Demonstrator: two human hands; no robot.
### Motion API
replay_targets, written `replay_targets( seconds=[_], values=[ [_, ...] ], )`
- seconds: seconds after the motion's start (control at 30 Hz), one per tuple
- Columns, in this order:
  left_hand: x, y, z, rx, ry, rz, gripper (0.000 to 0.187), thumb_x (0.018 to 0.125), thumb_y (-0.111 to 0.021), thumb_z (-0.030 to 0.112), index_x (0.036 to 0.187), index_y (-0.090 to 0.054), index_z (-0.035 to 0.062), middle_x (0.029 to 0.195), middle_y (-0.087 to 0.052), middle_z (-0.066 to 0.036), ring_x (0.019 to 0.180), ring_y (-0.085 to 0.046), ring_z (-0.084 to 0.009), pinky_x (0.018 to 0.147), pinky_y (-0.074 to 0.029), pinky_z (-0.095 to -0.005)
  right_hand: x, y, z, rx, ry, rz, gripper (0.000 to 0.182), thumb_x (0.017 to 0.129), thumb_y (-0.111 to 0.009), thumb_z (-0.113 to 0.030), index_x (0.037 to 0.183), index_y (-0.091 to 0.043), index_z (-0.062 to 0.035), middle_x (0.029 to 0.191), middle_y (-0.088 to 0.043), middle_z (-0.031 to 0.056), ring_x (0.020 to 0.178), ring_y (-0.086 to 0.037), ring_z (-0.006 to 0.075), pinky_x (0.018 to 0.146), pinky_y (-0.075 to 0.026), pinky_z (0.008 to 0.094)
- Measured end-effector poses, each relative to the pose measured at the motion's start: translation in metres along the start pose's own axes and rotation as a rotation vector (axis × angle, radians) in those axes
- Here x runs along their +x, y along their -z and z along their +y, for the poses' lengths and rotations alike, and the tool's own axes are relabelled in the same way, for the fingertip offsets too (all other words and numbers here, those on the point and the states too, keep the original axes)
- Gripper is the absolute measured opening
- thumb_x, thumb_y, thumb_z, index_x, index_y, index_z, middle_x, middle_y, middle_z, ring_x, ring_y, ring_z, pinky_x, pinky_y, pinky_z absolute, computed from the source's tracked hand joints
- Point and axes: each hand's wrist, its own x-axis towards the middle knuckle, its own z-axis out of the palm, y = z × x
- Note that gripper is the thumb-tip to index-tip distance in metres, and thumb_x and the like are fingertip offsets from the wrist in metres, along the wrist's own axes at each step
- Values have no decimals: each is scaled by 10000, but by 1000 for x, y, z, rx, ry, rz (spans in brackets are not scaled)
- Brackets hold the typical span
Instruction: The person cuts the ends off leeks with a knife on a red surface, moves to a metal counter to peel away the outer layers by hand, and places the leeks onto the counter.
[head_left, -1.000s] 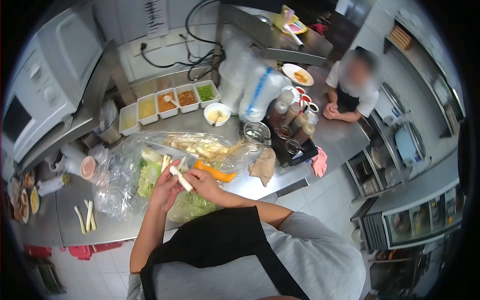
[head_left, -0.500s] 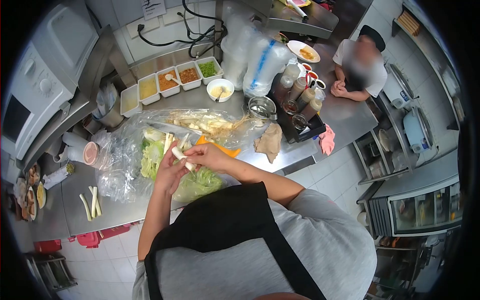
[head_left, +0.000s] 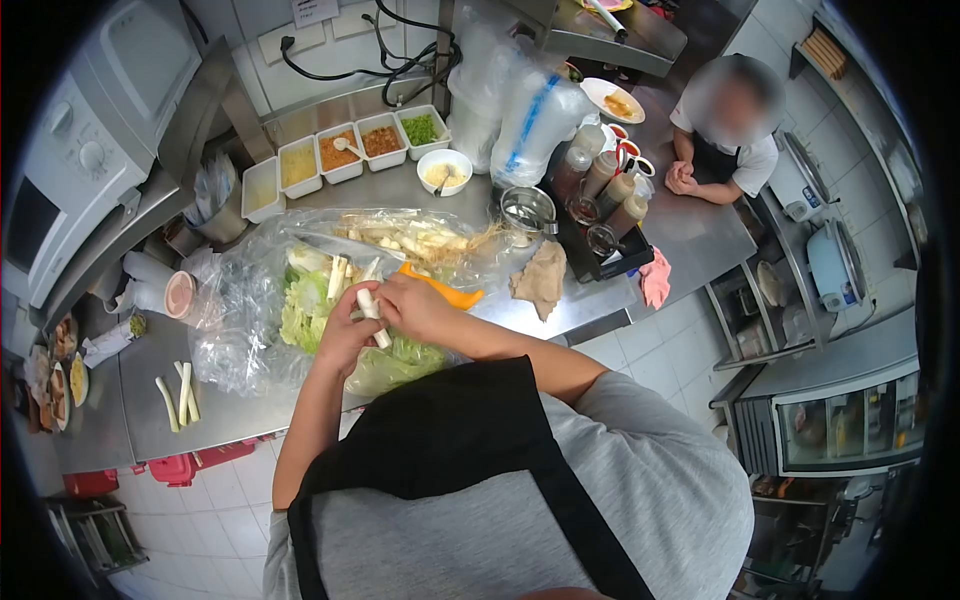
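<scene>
A short white leek stalk (head_left: 370,308) is held between both hands over a spread plastic bag. My left hand (head_left: 346,330) is closed around it from the left. The fingers of my right hand (head_left: 412,306) pinch at its side. Beneath them lie green leafy trimmings (head_left: 305,320) and more white stalk pieces (head_left: 340,272). Just beyond my right hand is a curved orange handle (head_left: 440,288), with what looks like a knife blade running left from it. Rooty leek ends (head_left: 420,238) lie on the plastic (head_left: 240,340) further back.
Several leek stalks (head_left: 183,395) lie on the steel counter at left. Tubs of chopped ingredients (head_left: 340,152) and a white bowl (head_left: 444,172) stand behind. A black bottle tray (head_left: 610,262) and brown cloth (head_left: 538,278) are at right. A co-worker (head_left: 722,140) leans at the counter's far end.
The leek stalk has turned more upright between my fingers, and my right hand has shifted slightly on it. The co-worker's head has lifted. The whole view has moved a little.
</scene>
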Motion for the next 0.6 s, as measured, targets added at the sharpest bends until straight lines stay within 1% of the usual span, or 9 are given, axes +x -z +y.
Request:
replay_targets(
  seconds=[0.03, 0.13, 0.2, 0.27, 0.37, 0.43, 0.47, 0.53, 0.6],
  values=[
    [2, 1, 2, 38, -15, -26, 588, 742, -576, -30, 1293, -449, 131, 1047, -526, -32, 802, -564, -112, 597, -470, -232, 4, 3, -1, -20, -26, 2, 96, 760, -595, -93, 840, -595, -39, 799, -574, 140, 734, -566, 330, 641, -466, 410],
    [0, 7, 11, 168, -68, -35, 636, 726, -532, -27, 1331, -414, 128, 1003, -532, -17, 790, -550, -97, 625, -465, -224, 8, 7, 2, -99, 119, -10, 118, 762, -581, -98, 863, -591, -39, 818, -573, 149, 767, -565, 340, 666, -468, 421],
    [0, 8, 8, 190, -132, 64, 594, 776, -560, 10, 1338, -399, 121, 972, -545, -29, 769, -542, -94, 629, -464, -229, 14, 6, 3, -153, 221, -19, 145, 761, -576, -92, 894, -587, -36, 828, -571, 158, 778, -560, 355, 693, -469, 432],
    [-2, 2, 13, 215, -80, 131, 511, 850, -582, 99, 1326, -394, 108, 894, -557, -30, 746, -533, -92, 632, -463, -240, 20, 1, 2, -119, 175, 27, 126, 772, -565, -97, 884, -565, -38, 807, -559, 147, 783, -562, 357, 659, -478, 438],
    [-2, 6, 3, 226, -39, 170, 327, 923, -527, 253, 1201, -496, 84, 806, -552, -18, 715, -517, -90, 619, -462, -255, 27, 1, 2, -147, 170, -31, 176, 769, -571, -88, 938, -562, -39, 855, -571, 156, 775, -578, 358, 658, -489, 431],
    [-3, 10, -1, 273, -26, 218, 293, 940, -489, 296, 1117, -553, 70, 770, -544, -9, 690, -509, -89, 608, -458, -260, 29, 2, 1, -159, 182, -58, 181, 771, -569, -77, 947, -566, -37, 877, -576, 160, 779, -586, 358, 658, -493, 425],
    [-6, 14, -2, 313, -10, 214, 316, 955, -442, 327, 1004, -601, 58, 768, -539, -9, 673, -498, -94, 591, -450, -263, 32, 4, 1, -169, 199, -82, 166, 781, -558, -62, 944, -573, -32, 878, -580, 162, 781, -587, 355, 672, -490, 419],
    [-10, 20, -2, 478, -46, 234, 310, 958, -431, 317, 979, -606, 62, 763, -531, -9, 669, -496, -100, 583, -444, -264, 40, 10, 4, -191, 228, -125, 143, 803, -537, -32, 937, -585, -22, 880, -587, 164, 784, -588, 348, 701, -484, 406],
    [-18, 27, -8, 554, -48, 256, 309, 963, -417, 306, 971, -606, 62, 754, -522, -9, 657, -488, -105, 580, -438, -263, 51, 16, 25, -355, 281, -122, 137, 827, -535, -55, 945, -593, -17, 899, -596, 174, 790, -592, 361, 717, -487, 413]
  ],
)
